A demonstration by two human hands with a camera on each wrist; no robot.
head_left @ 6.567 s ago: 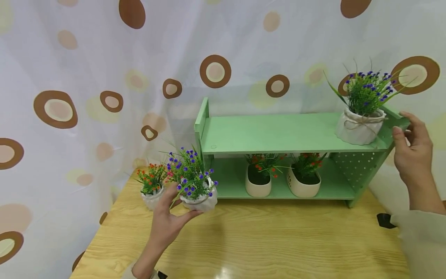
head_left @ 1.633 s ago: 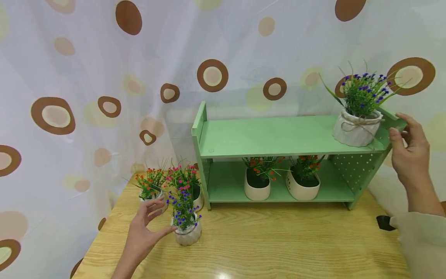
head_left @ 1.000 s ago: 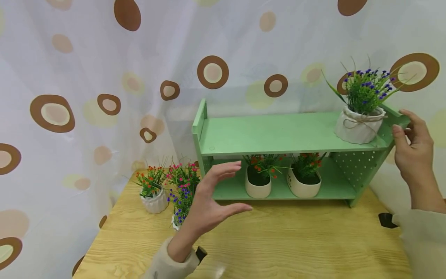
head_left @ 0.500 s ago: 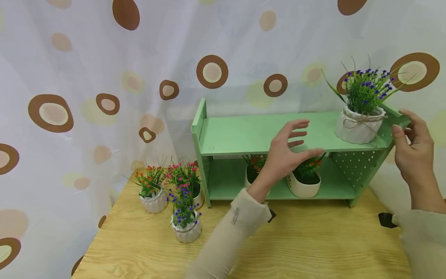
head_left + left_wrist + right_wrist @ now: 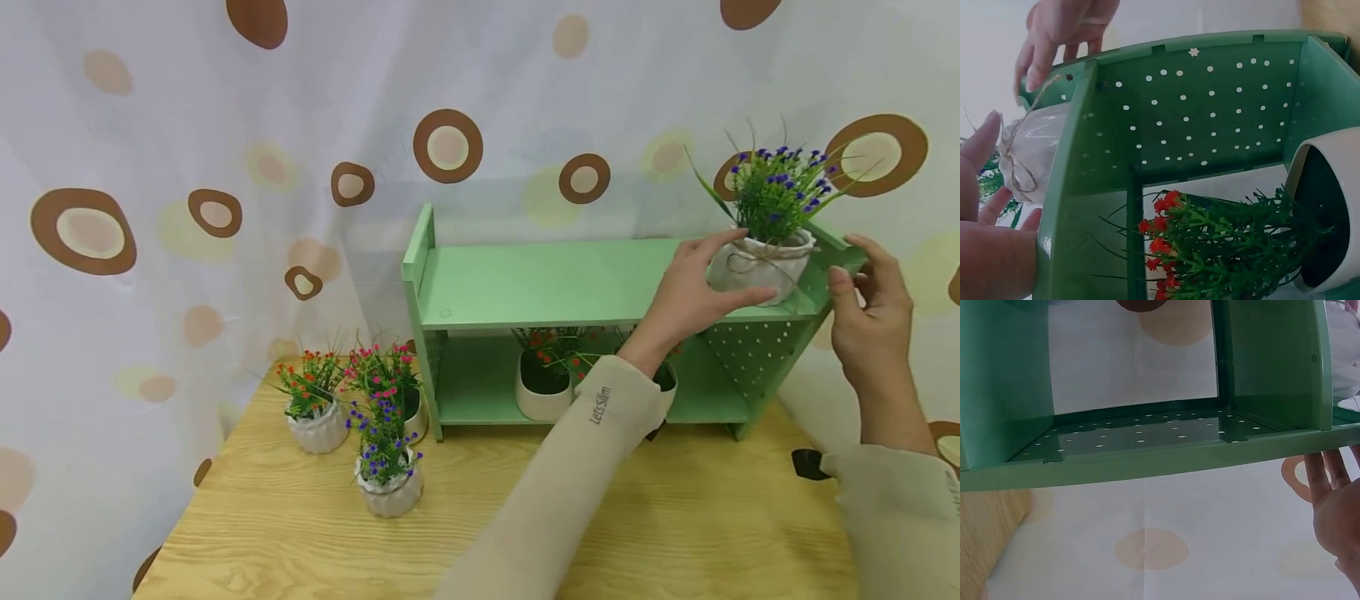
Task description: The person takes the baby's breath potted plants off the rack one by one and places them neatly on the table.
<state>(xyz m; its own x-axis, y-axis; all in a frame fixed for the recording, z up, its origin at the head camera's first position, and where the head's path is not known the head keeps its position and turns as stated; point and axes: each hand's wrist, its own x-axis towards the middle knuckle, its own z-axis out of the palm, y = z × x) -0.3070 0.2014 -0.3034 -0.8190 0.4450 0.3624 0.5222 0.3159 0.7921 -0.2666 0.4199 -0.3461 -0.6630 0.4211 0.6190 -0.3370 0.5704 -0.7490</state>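
Observation:
On the upper tier of the green shelf stands a white pot of purple artificial flowers, tied with twine, at the right end. My left hand is beside it, thumb stretched across the pot's front and fingers at its left rim; the left wrist view shows the left hand with its thumb slightly off the white pot. My right hand grips the top front corner of the shelf's right side panel; in the right wrist view its fingers meet the panel's edge.
On the wooden table, left of the shelf, are a pot of orange flowers, a pot with pink flowers and a pot of purple flowers. Two cream pots, one a pot of red flowers, stand on the lower tier.
My left hand has let go of the small purple-flowered pot at the table's left and moved right and up to the pot on the upper tier. My right hand stays at the panel.

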